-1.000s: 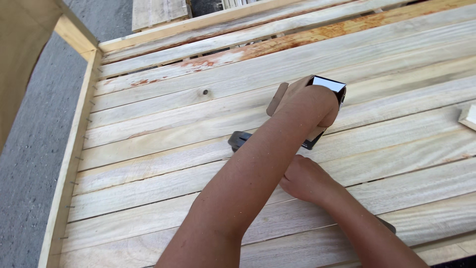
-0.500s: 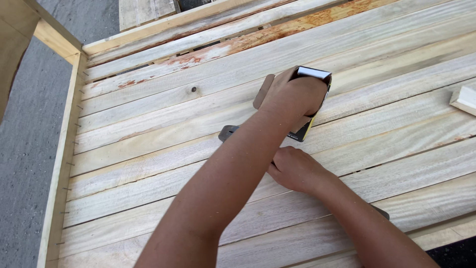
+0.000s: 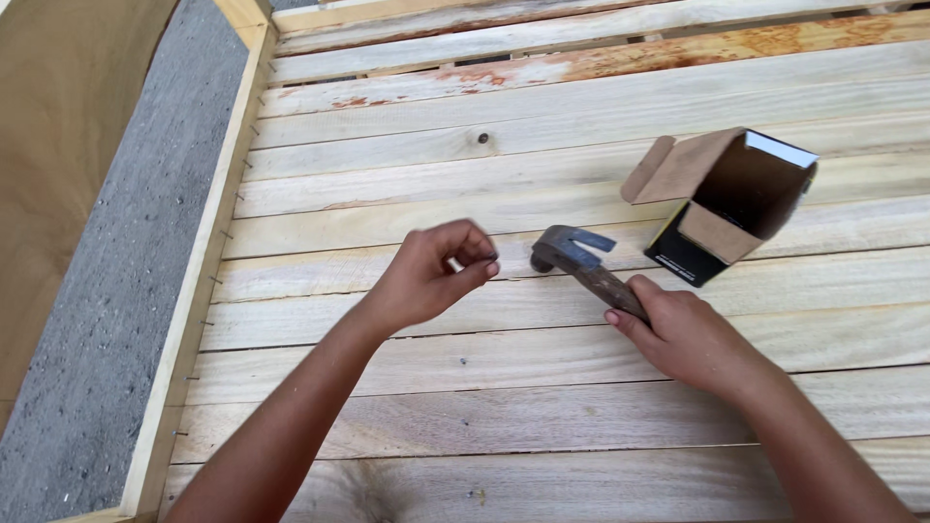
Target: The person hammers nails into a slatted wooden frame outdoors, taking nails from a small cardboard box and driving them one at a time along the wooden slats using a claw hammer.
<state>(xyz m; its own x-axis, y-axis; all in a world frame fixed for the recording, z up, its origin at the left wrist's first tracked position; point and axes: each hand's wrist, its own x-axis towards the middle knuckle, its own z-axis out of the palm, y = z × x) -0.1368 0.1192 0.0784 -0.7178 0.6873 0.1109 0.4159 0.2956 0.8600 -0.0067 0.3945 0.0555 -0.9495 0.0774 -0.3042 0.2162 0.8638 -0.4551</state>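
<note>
My left hand (image 3: 436,271) is raised over the pale wooden planks (image 3: 542,184), its fingertips pinched on a small dark nail (image 3: 491,258). My right hand (image 3: 683,334) grips the brown wooden handle of a claw hammer (image 3: 573,254). The hammer's grey metal head lies close to the planks, just right of my left fingertips. An open cardboard box (image 3: 725,203), black outside with brown flaps, stands on the planks to the right of the hammer head.
The planks form a large slatted panel with a raised wooden edge rail (image 3: 199,281) on the left, where several nail tips stick out. Beyond the rail lies grey concrete floor (image 3: 107,291) and a brown board (image 3: 58,145). A rusty-stained plank (image 3: 678,53) runs along the far side.
My left hand has come out of the box and pulled back to the left, pinched on a nail. The hammer head, hidden behind my arm before, is now in plain sight.
</note>
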